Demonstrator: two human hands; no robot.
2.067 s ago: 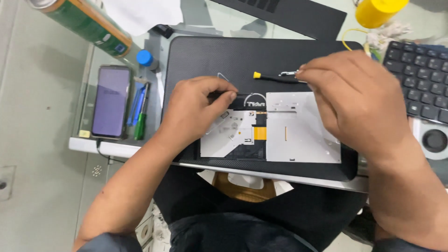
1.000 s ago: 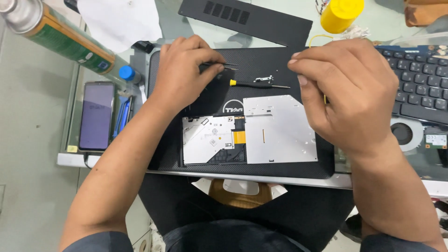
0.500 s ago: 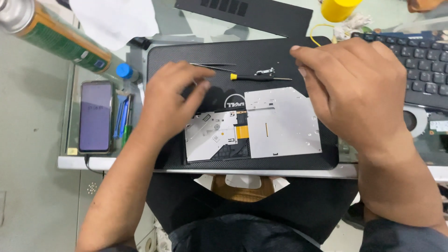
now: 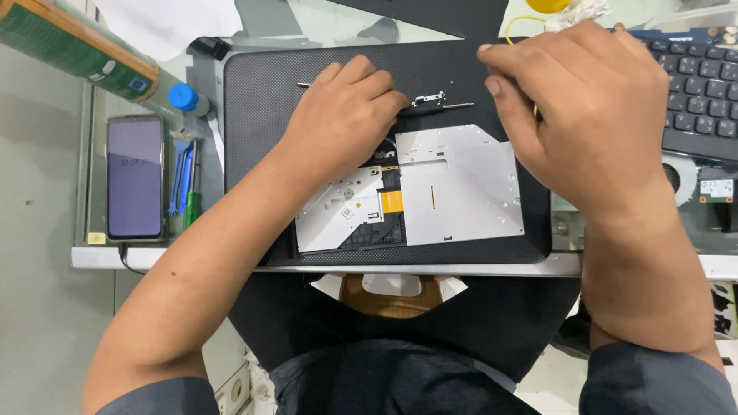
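A silver optical drive [image 4: 461, 188] lies flat on a black textured laptop lid [image 4: 261, 115]. Just beyond it sits a small metal bracket [image 4: 428, 99]. My left hand [image 4: 346, 119] rests on the lid with curled fingers, and its fingertips pinch the bracket's left end. My right hand [image 4: 588, 107] hovers over the lid's right side, closed on a yellow-handled screwdriver [image 4: 459, 105]. Its thin shaft points left at the bracket. The handle is mostly hidden under my fingers.
A phone [image 4: 134, 177] and blue pry tools [image 4: 183, 180] lie at the left, beside a green spray can [image 4: 77, 46] with a blue cap. An opened laptop with its keyboard [image 4: 692, 100] and fan [image 4: 676, 173] is at the right. A black panel [image 4: 430, 11] lies behind.
My left hand has moved up from the drive to the bracket. My right hand has come down over the screwdriver, which lay loose on the lid before.
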